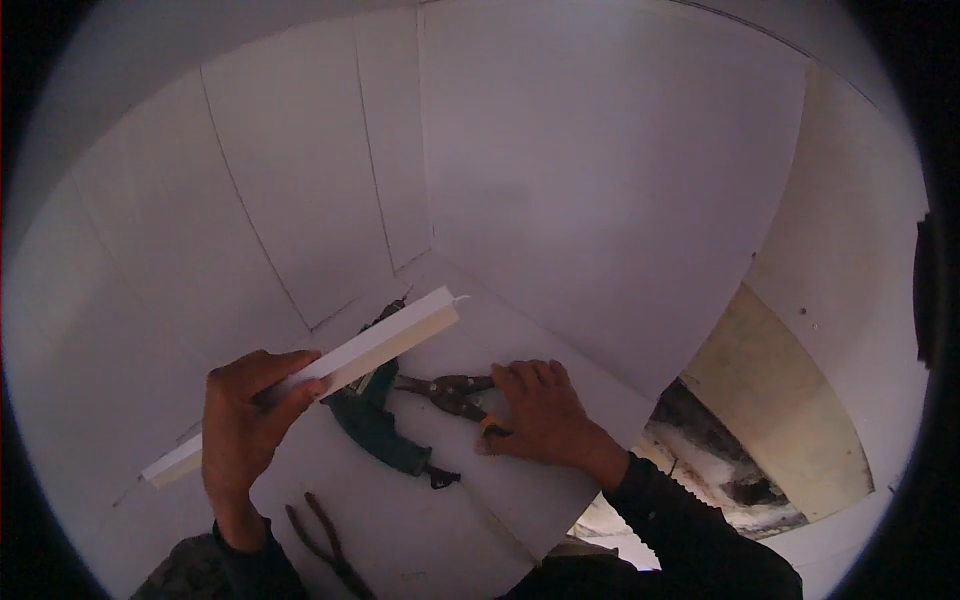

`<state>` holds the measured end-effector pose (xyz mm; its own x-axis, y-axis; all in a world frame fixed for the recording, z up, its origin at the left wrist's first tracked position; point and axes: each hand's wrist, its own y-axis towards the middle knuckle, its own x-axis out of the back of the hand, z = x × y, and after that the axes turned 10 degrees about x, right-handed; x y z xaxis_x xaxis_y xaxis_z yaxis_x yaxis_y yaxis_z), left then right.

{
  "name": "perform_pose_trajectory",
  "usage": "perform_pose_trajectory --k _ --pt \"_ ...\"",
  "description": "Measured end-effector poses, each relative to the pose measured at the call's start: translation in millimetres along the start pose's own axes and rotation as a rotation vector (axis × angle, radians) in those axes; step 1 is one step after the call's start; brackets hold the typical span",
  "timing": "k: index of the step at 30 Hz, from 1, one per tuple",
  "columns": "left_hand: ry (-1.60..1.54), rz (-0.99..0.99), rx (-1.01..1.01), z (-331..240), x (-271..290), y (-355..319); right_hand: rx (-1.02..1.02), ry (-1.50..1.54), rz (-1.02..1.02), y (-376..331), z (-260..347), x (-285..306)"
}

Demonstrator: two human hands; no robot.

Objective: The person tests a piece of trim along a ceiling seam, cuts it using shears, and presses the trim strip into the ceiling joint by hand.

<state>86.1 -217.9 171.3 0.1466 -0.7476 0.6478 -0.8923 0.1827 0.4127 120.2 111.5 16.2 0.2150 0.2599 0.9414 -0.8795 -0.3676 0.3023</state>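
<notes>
A long, narrow white strip with a folded, angled profile (405, 330) slants up to the right, pinched near its middle between the thumb and fingers of my left hand (238, 420). My right hand (548, 415) is closed around the handles of metal snips (450, 392), whose worn jaws point left. A bit of yellow-orange grip shows under the thumb. The snips are below the strip's right end and apart from it. Under the strip lies a green power tool (375, 425), partly hidden by it, with a dark cord end.
Pliers or pincers with reddish-brown handles (325, 545) lie near the lower edge. White panels (600, 150) with dark seams rise ahead and left. At the right, past the white surface's edge (645, 415), there is a gap with rough, dark-stained material (715, 440) and a yellowish board (790, 390).
</notes>
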Motion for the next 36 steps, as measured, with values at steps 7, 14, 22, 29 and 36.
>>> perform_pose_trajectory --k 7,14,22,29,36 --pt "-0.009 0.013 0.068 -11 -2 -4 -0.012 0.416 -0.435 15 4 68" --pt "0.15 0.053 -0.038 -29 -5 -14 0.151 0.372 -0.455 20 12 117" --pt "0.104 0.068 -0.022 -25 -7 -24 0.242 0.295 -0.477 7 17 107" --pt "0.118 -0.038 -0.167 -27 -23 -23 0.049 0.872 -0.728 -19 5 85" --pt "0.305 0.276 -0.309 -39 -22 -19 0.04 0.474 -0.679 -49 -3 101"
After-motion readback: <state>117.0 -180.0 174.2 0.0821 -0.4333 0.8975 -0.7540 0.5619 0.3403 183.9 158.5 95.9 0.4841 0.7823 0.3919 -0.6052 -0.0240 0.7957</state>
